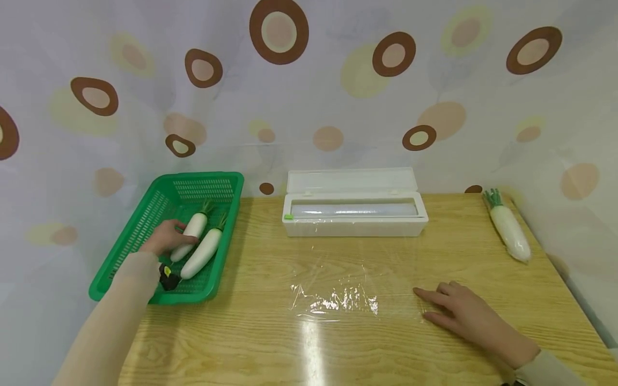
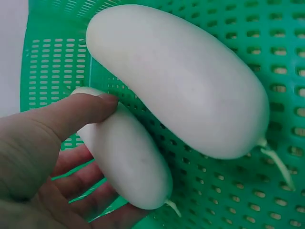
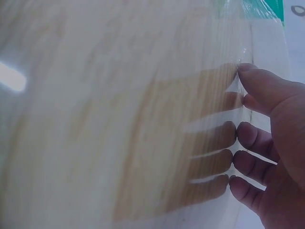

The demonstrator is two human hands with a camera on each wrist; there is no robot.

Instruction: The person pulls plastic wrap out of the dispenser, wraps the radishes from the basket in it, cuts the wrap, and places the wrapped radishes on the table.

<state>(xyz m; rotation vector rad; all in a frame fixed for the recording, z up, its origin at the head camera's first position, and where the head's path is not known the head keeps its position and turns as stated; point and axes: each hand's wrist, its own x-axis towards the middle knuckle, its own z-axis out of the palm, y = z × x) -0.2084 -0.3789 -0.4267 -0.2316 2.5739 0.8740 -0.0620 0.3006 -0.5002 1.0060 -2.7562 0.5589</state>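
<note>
In the green basket (image 1: 223,268), my left hand (image 1: 166,237) holds a white radish (image 1: 195,226) with green stem stubs. The left wrist view shows the thumb across the top of this radish and the fingers along its underside. A larger-looking second white radish (image 2: 181,81) lies beside it in the basket. Clear cling film (image 1: 338,295) is drawn out over the wooden table from a white dispenser box (image 1: 357,229). At the film's right edge rests my right hand (image 1: 458,311), its fingers spread and fingertips right at that edge.
Another white radish (image 1: 510,233), with a shiny covering, lies at the table's far right. The dispenser's lid (image 1: 351,181) stands raised against the patterned curtain (image 1: 309,107). A small dark item (image 1: 169,277) with a yellow-green mark shows by the left wrist.
</note>
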